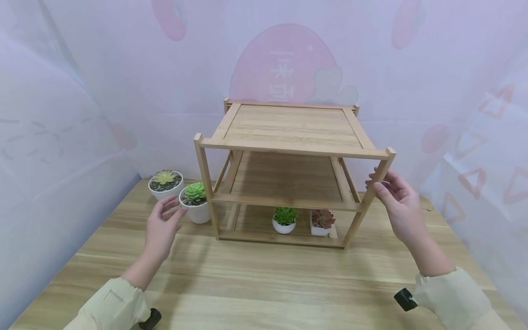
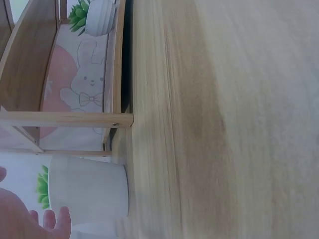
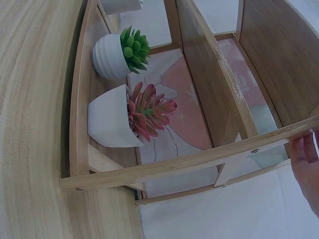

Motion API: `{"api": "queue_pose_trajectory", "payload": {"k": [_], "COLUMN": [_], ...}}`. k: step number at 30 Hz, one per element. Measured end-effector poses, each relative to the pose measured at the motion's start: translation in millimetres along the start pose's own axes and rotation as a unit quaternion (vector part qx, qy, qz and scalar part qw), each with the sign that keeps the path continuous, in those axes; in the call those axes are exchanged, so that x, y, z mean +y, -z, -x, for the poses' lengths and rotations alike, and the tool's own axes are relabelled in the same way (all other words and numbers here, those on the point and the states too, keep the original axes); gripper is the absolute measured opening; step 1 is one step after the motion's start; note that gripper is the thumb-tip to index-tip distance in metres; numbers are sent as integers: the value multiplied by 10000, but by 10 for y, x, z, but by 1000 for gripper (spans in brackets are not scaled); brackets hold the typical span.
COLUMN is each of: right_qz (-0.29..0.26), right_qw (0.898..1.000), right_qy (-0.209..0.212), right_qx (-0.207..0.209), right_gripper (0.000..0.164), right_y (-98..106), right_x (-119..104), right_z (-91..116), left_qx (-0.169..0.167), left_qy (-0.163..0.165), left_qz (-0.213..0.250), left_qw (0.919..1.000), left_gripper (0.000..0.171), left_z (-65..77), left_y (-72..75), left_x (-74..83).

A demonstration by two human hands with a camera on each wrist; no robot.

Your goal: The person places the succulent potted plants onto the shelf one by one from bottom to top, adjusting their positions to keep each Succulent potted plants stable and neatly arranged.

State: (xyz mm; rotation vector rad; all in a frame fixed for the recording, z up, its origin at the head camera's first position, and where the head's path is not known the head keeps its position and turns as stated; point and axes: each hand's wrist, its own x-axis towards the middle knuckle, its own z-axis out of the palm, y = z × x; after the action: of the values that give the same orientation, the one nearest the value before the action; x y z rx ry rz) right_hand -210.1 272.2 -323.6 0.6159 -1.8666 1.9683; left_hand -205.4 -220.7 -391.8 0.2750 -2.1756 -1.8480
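Note:
A three-tier wooden shelf stands on the table; my right hand holds its front right post between thumb and fingers. In the right wrist view, the fingers touch that post near its upper end. My left hand is held with loosely bent fingers beside a white pot with a green succulent, and nothing is in its grasp. Whether its fingertips touch the pot cannot be told. On the bottom tier sit a small round pot with a green succulent and a squarish pot with a reddish succulent.
Another white pot with a pale yellow-green succulent stands at the back left of the wooden table. Behind the shelf hangs a pinkish printed backdrop, with similar sheets along both sides.

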Motion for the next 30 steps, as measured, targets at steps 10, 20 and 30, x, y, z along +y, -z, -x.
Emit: {"api": "queue_pose_trajectory", "payload": {"k": [10, 20, 30], "right_qz": [-57, -72, -127], "right_qw": [9999, 9999, 9998], "right_qy": [83, 90, 128], "right_qx": [26, 22, 14], "right_gripper": [33, 33, 34], "right_y": [-3, -14, -24], "right_x": [19, 13, 19], "right_z": [9, 10, 5], "left_qx": [-85, 131, 378], "left_qy": [310, 265, 388], "left_qz": [-2, -169, 5], "left_qw": [9995, 9994, 9985], "left_gripper": [80, 95, 100], "left_z": [-115, -168, -239], "left_y": [-67, -209, -319], "left_x": [-139, -178, -209]}}
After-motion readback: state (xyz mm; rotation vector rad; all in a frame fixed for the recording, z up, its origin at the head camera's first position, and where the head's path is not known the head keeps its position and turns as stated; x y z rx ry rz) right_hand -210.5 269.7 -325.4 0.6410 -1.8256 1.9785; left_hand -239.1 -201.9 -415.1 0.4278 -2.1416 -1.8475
